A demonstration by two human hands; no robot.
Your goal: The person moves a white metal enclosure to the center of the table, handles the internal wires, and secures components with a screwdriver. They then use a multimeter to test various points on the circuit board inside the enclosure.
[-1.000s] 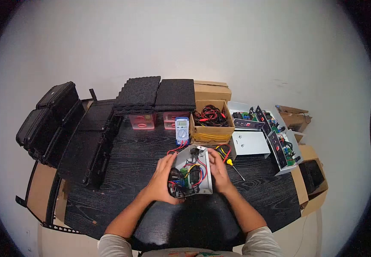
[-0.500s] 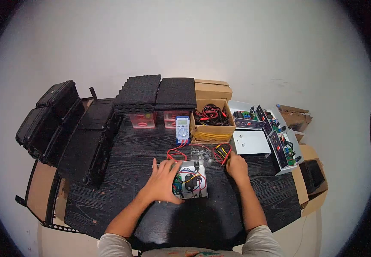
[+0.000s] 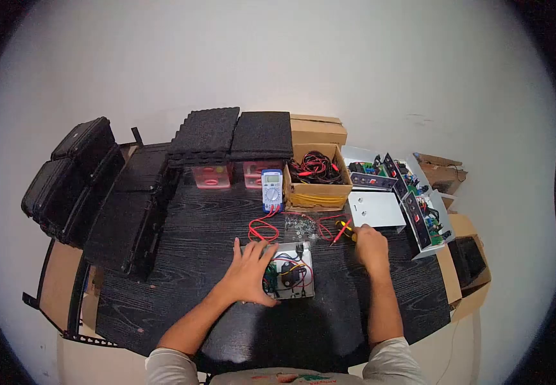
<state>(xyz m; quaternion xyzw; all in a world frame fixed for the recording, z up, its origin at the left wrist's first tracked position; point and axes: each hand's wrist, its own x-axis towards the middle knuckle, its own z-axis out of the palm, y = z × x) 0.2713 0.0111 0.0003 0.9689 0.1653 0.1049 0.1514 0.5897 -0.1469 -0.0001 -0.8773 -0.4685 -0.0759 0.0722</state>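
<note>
My left hand point(image 3: 246, 274) spans the left side of a small open white metal case point(image 3: 309, 274), with thumb at the near edge and fingers over the far edge. Inside the case are a green circuit board point(image 3: 269, 278), a round black part point(image 3: 290, 274) and coloured wires. My right hand point(image 3: 372, 249) is closed on what look like pliers point(image 3: 345, 225) with yellow-and-black handles; their other end is hidden. Beside them lies a red test probe point(image 3: 341, 232), its lead running toward a blue-and-white multimeter point(image 3: 272, 191). A clear bag of small hardware point(image 3: 299, 228) lies behind the case.
Behind stands a cardboard box point(image 3: 317, 196) of red and black leads. A white metal cover point(image 3: 376, 210) and opened units with circuit boards point(image 3: 425, 221) sit at right. Black hard cases point(image 3: 114, 224) line the left; black foam sheets point(image 3: 262, 135) rest on clear-and-red boxes point(image 3: 212, 177).
My right hand has moved a little to the right, taking the yellow-handled pliers away from the red lead. My left hand stays on the case. The view has shifted slightly.
</note>
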